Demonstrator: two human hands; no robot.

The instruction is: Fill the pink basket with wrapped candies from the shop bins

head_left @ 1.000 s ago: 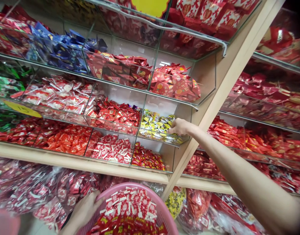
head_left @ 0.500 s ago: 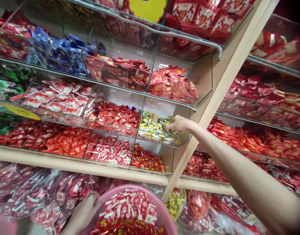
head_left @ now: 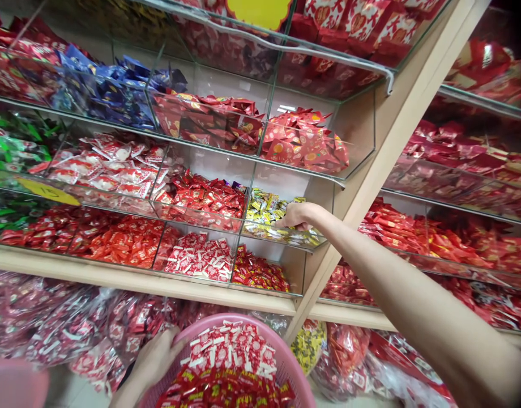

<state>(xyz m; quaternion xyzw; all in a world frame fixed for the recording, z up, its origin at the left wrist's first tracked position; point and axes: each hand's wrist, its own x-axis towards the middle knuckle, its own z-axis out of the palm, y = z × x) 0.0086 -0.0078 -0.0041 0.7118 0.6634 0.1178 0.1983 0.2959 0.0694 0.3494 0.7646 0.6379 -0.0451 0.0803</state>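
My left hand point(head_left: 157, 357) grips the rim of a pink plastic basket point(head_left: 292, 362), fingers over its left edge. Inside it lie red-and-white wrapped candies point(head_left: 243, 345) behind red candies with yellow lettering point(head_left: 226, 388). My right hand point(head_left: 300, 216) reaches over the front wall of a clear bin, in among small yellow-and-white wrapped candies point(head_left: 260, 207). Its fingers look partly stretched, pointing left and down, touching the candies; no candy shows clearly in its grip. Some fingertips are hidden.
Red wrapped candies point(head_left: 209, 198) fill the bin to the left. A clear shelf edge point(head_left: 303, 173) runs above my right hand, and a wooden upright point(head_left: 362, 187) stands right of it. Bagged candies point(head_left: 65, 323) lie below; a pink tub point(head_left: 16, 382) sits lower left.
My right hand has shifted left and toward the front over the yellow candies. My left hand still holds the basket; the view has moved slightly.
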